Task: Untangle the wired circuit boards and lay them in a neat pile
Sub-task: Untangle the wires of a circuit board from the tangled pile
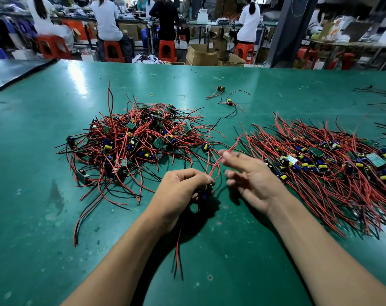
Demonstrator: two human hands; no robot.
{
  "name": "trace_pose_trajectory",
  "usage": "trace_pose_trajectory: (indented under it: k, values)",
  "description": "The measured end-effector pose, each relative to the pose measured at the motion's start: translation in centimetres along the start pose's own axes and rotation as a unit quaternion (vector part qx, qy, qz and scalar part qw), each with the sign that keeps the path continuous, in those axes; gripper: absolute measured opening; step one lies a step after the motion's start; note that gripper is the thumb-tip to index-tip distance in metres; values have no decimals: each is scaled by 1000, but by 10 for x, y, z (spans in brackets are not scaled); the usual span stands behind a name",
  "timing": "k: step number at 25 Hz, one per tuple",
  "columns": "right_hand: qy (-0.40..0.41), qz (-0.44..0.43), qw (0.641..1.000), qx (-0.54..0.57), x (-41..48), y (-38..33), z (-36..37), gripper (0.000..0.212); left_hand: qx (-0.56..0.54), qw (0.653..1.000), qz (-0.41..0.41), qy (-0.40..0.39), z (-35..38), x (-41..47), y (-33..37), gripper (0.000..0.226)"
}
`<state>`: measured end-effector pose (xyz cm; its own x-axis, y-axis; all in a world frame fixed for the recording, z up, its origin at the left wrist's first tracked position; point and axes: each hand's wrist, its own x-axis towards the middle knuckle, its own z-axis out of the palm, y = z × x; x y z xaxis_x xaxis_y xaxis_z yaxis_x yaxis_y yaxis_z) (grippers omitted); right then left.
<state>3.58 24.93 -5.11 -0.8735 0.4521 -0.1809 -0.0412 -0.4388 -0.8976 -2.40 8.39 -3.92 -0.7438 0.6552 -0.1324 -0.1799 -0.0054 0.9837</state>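
Observation:
A tangled heap of wired circuit boards (pixel 132 140) with red and black leads lies at centre left on the green table (pixel 33 195). To the right spreads a combed-out pile of boards (pixel 320 166), its wires running roughly parallel. My left hand (pixel 183 186) grips one small board (pixel 206 193) near the table's middle; its red wires rise past my fingers and more hang below my wrist. My right hand (pixel 251 175) hovers just beside it, fingers loosely spread, the fingertips near the raised red wires (pixel 218 162).
Two loose wired boards (pixel 228 102) lie farther back with a small rubber band (pixel 151 94). More black wires (pixel 375 91) lie at the far right edge. Beyond the table, people sit on orange stools (pixel 166 49) at benches, with cardboard boxes (pixel 202 55) on the floor.

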Motion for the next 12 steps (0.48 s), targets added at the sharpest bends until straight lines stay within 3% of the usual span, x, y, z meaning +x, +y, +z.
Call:
trace_pose_trajectory:
  k: [3, 5, 8, 12]
  values:
    - [-117, 42, 989, -81, -6, 7, 9, 31, -27, 1000, -4, 10, 1, 0, 0, 13]
    - [-130, 34, 986, -100, -7, 9, 10, 26, -33, 999, -2, 15, 2, 1, 0, 14]
    - [-113, 26, 988, -102, -6, 9, 8, 33, -23, 1000, 1, 14, 1, 1, 0, 11]
    - [-14, -33, 993, -113, -1, 7, 6, 17, 42, 999, 7, -13, 0, 0, 0, 13]
